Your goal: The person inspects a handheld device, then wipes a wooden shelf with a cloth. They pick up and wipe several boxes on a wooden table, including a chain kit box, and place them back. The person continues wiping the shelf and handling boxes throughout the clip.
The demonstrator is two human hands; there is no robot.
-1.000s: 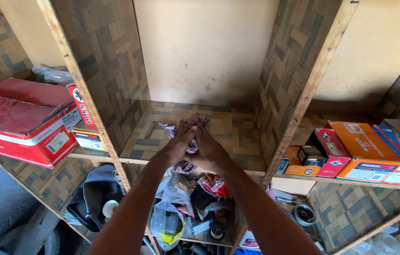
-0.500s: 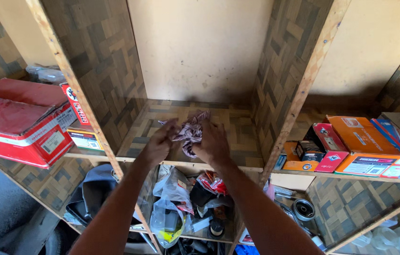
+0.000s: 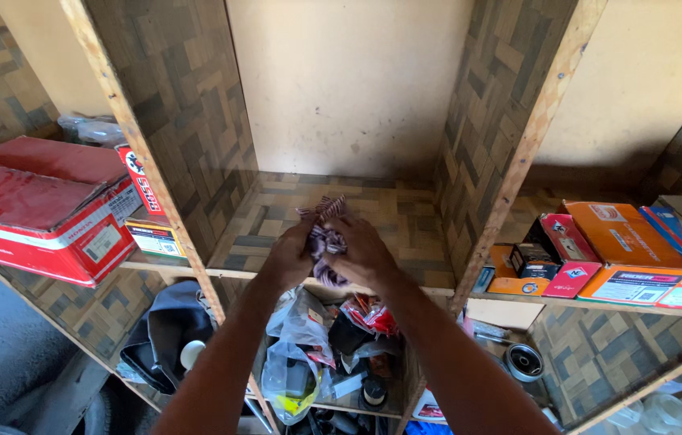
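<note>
Together, both hands (image 3: 329, 256) closed, bunching striped cloth (image 3: 326, 239)

Soft daylight, dim lower shelves, edges perhaps bowed

Striped cloth (image 3: 326, 238): one second ago pressed between both palms, half a second ago spread looser across the gap between the hands, now bunched into a tighter wad at centre frame, one end sticking up above the knuckles.

Left hand (image 3: 291, 256): half a second ago set apart to the left of the cloth; now closed in against it.

Right hand (image 3: 365, 252): likewise drawn inward, fingers curled over the wad; the two hands almost touch again, slightly lower in the frame than one second ago.
</note>
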